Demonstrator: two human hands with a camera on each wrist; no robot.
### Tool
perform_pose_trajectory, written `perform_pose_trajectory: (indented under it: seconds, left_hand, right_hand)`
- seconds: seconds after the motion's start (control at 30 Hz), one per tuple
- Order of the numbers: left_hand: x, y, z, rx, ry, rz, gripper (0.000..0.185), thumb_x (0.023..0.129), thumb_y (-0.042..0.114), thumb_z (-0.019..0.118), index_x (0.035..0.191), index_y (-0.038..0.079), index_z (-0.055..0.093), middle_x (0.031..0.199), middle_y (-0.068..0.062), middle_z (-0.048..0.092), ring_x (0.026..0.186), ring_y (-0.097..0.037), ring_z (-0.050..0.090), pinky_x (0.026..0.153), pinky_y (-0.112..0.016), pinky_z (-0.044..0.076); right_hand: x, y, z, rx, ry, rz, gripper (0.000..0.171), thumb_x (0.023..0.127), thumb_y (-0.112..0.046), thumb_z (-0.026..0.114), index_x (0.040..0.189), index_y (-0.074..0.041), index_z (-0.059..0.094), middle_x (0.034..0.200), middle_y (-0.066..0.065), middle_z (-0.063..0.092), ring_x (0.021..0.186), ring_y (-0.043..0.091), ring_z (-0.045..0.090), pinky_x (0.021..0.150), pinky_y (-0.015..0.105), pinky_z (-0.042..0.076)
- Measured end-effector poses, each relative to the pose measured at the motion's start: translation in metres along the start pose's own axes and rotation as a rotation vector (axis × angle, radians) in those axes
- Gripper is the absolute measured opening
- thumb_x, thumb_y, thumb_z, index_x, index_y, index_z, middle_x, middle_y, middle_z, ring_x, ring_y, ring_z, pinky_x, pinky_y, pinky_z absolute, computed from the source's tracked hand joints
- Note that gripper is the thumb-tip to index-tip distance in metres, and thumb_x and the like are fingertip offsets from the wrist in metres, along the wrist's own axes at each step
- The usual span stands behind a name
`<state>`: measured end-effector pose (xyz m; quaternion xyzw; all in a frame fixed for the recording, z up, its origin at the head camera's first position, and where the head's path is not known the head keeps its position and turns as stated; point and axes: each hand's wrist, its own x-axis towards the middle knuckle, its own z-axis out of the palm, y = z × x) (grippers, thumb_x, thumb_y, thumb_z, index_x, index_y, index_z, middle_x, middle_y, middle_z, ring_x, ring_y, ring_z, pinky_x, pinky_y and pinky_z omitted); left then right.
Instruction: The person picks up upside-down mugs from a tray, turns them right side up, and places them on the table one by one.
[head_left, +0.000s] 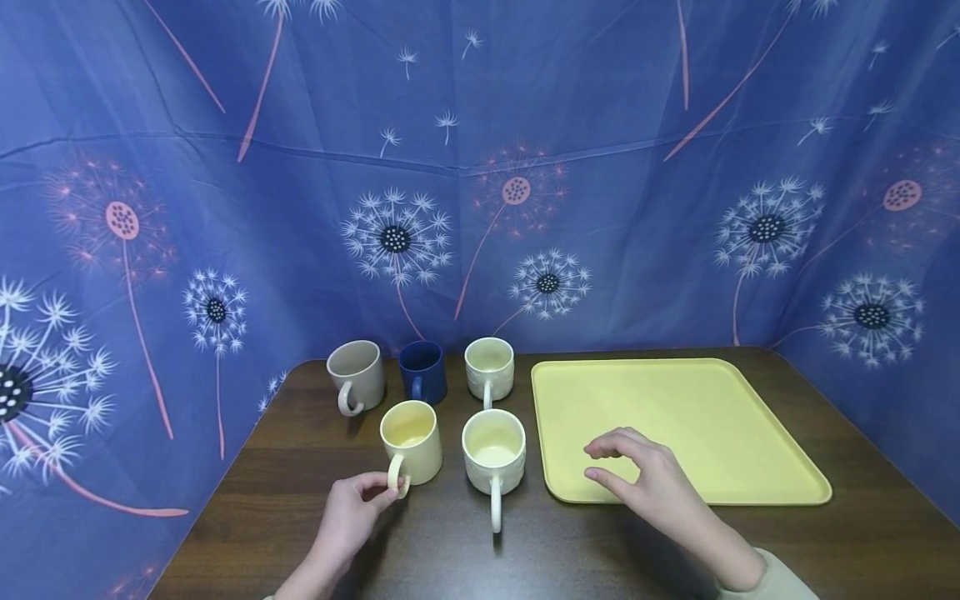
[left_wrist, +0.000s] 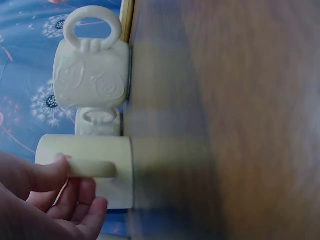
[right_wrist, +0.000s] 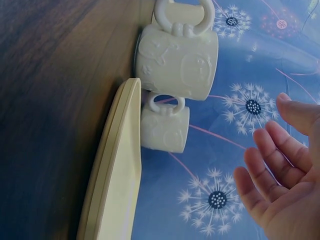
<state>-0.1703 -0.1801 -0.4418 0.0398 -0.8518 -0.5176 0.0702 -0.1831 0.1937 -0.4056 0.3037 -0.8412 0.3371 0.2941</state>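
My left hand [head_left: 351,512] pinches the handle of a plain yellow mug [head_left: 422,450], which stands upright on the table. In the left wrist view, the thumb lies on top of that handle [left_wrist: 92,169] and the fingers are beneath it. Over the near left part of a yellow tray [head_left: 697,433] hovers my right hand [head_left: 651,471], holding nothing, its fingers relaxed and thumb apart. Between the hands stands a cream embossed mug [head_left: 487,475], handle toward me. A second cream embossed mug [head_left: 480,387] is just behind it.
At the back left stand a grey mug [head_left: 363,379] and a dark blue mug [head_left: 431,375]. The brown wooden table [head_left: 285,500] carries everything. A blue cloth with dandelion prints [head_left: 637,250] hangs behind the table and along its sides.
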Motion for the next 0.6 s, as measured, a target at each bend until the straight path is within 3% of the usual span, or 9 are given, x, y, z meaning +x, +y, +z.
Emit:
perform_pose_trajectory:
  seconds: [0.17,0.37,0.6]
  left_hand:
    - [-0.002,0.006,-0.007,0.164,-0.013,0.082,0.011,0.078,0.006,0.074,0.088,0.007,0.074,0.086,-0.002,0.072,0.087,-0.017,0.064,0.076,-0.033,0.049]
    - [-0.003,0.017,-0.015,0.229,-0.036,0.121,0.015,0.076,0.008,0.076,0.090,0.005,0.071,0.081,-0.001,0.070,0.075,-0.013,0.064,0.067,-0.026,0.051]
    - [-0.006,0.033,-0.026,0.363,0.059,0.224,0.020,0.082,0.009,0.071,0.101,0.002,0.069,0.094,-0.006,0.069,0.085,-0.016,0.065,0.074,-0.035,0.052]
  right_hand:
    - [-0.002,0.001,-0.002,-0.014,-0.004,0.010,0.036,0.065,-0.008,0.084,0.094,-0.020,0.067,0.091,-0.012,0.066,0.080,0.005,0.062,0.077,0.010,0.044]
    - [-0.001,0.002,-0.005,-0.027,-0.001,0.003,0.035,0.064,-0.007,0.084,0.093,-0.018,0.068,0.090,-0.011,0.066,0.079,0.005,0.061,0.076,0.009,0.043]
    - [0.000,0.002,-0.009,-0.059,0.007,0.011,0.035,0.063,-0.008,0.084,0.093,-0.016,0.068,0.091,-0.013,0.065,0.080,0.005,0.062,0.079,0.007,0.041]
